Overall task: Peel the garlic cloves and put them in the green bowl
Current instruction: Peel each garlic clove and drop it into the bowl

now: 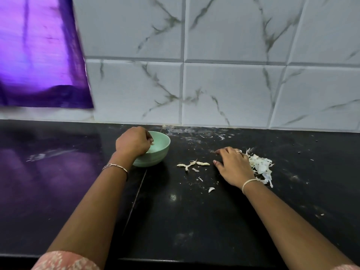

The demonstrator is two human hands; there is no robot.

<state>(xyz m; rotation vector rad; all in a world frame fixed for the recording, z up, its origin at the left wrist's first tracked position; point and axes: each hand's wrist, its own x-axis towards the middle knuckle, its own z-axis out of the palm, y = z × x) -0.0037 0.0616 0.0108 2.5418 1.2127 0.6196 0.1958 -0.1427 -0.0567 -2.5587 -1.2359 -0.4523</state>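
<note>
In the head view, the left hand (134, 142) hangs over the bowl (155, 158) at frame centre, fingers (150, 140) curled down into it with a pale clove (153, 144) at their tips; whether they pinch it or have let go I cannot tell. The right hand (233, 164) lies flat on the tabletop (175, 221), fingers spread, beside the skins (261, 166). This looks like the drop step. Next comes picking up one of the unpeeled cloves (194, 164) between the hands.

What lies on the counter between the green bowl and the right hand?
Head view: a few garlic cloves and loose skin scraps lie on the counter between green bowl and right hand.
</note>
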